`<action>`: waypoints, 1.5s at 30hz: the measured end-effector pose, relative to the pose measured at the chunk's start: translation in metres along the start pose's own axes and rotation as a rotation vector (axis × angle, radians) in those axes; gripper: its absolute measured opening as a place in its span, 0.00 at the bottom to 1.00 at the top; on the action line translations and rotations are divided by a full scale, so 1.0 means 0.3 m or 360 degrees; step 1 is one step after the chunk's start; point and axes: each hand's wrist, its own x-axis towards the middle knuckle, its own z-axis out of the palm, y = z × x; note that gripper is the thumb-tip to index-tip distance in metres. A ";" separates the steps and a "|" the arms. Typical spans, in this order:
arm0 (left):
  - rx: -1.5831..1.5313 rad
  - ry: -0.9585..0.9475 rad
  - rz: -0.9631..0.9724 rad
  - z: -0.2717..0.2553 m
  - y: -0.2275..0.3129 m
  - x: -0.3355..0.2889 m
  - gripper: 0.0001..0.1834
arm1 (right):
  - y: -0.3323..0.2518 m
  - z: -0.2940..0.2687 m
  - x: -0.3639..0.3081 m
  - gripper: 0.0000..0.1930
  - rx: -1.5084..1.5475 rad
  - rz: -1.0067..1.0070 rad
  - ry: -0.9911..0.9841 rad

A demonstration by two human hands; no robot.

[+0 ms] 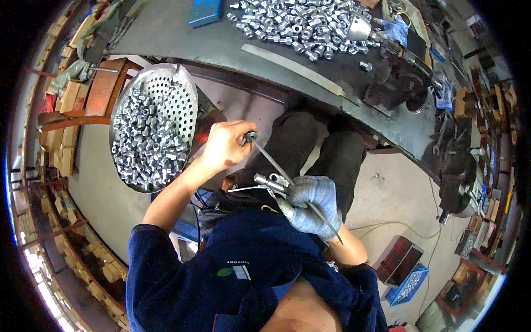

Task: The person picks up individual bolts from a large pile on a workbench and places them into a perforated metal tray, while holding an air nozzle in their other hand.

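My bare left hand (225, 145) is closed round a small metal fitting (250, 135), whose round end shows beside the thumb. From this fitting a long thin metal rod (270, 158) slants down to my right hand (314, 203), which wears a blue-grey knitted glove. The gloved fingers are wrapped round the rod, and its pointed tail sticks out below the palm. At the same fingers is a silvery metal tool (272, 183) with a short tube and a thin pale stem; its lower part is hidden by the glove. Both hands are above my lap.
To the left stands a perforated metal basket (188, 91) with many hex fittings (146, 141). More fittings (298, 25) lie heaped on the dark workbench (210, 41), near a flat metal strip (293, 67) and a geared machine (406, 83). A blue crate (408, 285) sits on the floor.
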 end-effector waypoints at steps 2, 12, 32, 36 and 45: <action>-0.0093 0.0063 0.0095 0.013 0.010 -0.006 0.15 | -0.001 0.018 0.020 0.19 -0.0093 0.0104 -0.0005; 0.0039 -0.0122 -0.0042 0.036 0.018 0.136 0.12 | 0.060 0.001 0.029 0.16 -0.0516 -0.0190 0.0169; 0.0666 -0.0435 0.0005 -0.492 -0.263 0.196 0.23 | 0.100 0.018 -0.094 0.13 -0.0111 0.0197 0.0384; 0.0800 -0.0461 -0.0439 -0.549 -0.450 -0.159 0.19 | 0.088 0.027 -0.056 0.14 -0.0194 0.0143 0.0246; 0.1174 -0.0341 -0.0771 -0.412 -0.569 -0.248 0.13 | 0.086 0.019 -0.080 0.16 -0.0059 0.0289 0.0260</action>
